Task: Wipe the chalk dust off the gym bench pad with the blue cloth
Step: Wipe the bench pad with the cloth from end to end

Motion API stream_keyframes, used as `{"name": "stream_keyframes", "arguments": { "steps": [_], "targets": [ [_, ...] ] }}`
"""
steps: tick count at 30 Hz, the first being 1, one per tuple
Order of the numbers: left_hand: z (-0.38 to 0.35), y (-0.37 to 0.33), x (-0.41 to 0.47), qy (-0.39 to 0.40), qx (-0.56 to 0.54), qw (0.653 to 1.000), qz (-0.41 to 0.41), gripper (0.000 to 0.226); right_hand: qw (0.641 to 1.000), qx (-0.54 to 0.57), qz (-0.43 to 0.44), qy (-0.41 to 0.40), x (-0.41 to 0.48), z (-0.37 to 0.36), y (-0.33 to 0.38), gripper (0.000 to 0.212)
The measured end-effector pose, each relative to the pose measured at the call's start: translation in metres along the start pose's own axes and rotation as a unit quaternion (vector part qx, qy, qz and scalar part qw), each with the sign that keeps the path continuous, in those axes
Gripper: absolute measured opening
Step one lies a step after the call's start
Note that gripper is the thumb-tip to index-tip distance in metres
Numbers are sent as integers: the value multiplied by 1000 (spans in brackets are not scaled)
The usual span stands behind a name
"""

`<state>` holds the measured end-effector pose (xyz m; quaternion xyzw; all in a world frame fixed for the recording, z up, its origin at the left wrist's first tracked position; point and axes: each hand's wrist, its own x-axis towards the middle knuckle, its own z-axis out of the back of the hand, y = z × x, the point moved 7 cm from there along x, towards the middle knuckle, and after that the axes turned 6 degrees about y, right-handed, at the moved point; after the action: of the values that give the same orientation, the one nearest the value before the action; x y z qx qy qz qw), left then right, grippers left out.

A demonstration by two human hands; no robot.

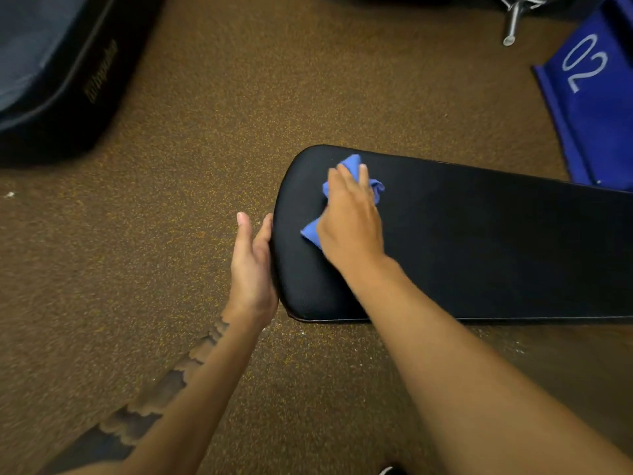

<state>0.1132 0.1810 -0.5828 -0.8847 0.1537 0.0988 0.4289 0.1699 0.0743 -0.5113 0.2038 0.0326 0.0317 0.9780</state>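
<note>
The black gym bench pad [479, 241] runs from the middle of the view off to the right edge. My right hand [352, 217] lies flat on a crumpled blue cloth [373, 188], pressing it onto the pad near its rounded left end. Corners of the cloth stick out above and below my fingers. My left hand [251, 265] rests with its palm against the pad's left end, fingers straight and together. No chalk dust is plain to see on the dark pad.
Brown speckled rubber flooring [205, 149] surrounds the bench. A large black mat or case [61, 80] lies at the upper left. A blue fabric piece marked 02 [596, 97] sits at the upper right, with a metal leg [512, 25] beside it.
</note>
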Motion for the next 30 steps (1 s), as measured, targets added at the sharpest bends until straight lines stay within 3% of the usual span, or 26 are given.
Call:
{"name": "stream_keyframes", "arguments": {
  "steps": [5,10,12,15,18,20,24,30],
  "targets": [
    [10,-1,-1,-46,3,999,11,80,994,-3,105,-26,-83,-27,54,48],
    [3,-3,-3,-25,-10,1000,5,82,983,-71,169,14,-140,-36,44,51],
    [2,-2,-2,-25,-13,1000,3,84,988,-59,140,3,-128,-24,24,55],
    [3,-1,-1,-16,-14,1000,9,84,998,37,15,-57,-79,12,-19,58],
    [3,1,0,-13,-19,1000,14,82,986,91,-102,-100,-5,30,-57,41],
    [4,1,1,-11,-16,1000,11,82,988,61,-113,-89,40,22,-54,34],
    [5,2,3,-9,-15,1000,5,80,998,19,-43,-34,77,1,-9,30],
    [4,0,3,-28,-19,999,-11,78,984,51,153,80,12,-18,47,30]
  ]
}}
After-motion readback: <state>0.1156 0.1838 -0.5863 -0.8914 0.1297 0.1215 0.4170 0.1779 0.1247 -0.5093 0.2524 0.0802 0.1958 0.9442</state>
